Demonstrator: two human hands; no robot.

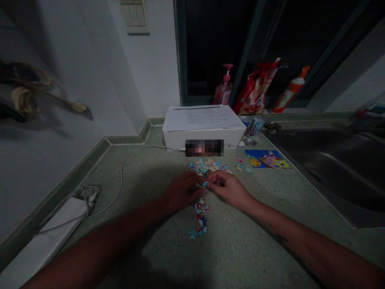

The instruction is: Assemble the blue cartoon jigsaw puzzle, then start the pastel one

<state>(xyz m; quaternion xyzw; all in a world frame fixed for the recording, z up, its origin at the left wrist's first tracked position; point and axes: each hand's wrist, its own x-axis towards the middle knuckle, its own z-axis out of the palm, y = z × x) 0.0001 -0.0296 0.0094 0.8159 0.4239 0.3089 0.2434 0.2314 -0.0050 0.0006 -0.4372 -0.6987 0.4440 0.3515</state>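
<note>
A small light-blue jigsaw piece [205, 184] is pinched between the thumb and fingers of my right hand [230, 188]. Close on its left is my left hand [181, 189], fingers stretched out and thumb apart; whether its fingertips touch the piece I cannot tell. Just beyond both hands lies a heap of loose jigsaw pieces [209, 163], partly hidden by the fingers. Nearer to me, a narrow crooked strip of jigsaw pieces [199, 218] in blue, red and pink lies on the green speckled counter [240, 249].
A white box [177, 138] stands behind the heap, a cable running left from it to a white power strip [67, 220]. At right are a colourful picture card [267, 159], a glass [255, 126] and the sink [337, 160]. Bottles and a red bag [255, 88] line the window.
</note>
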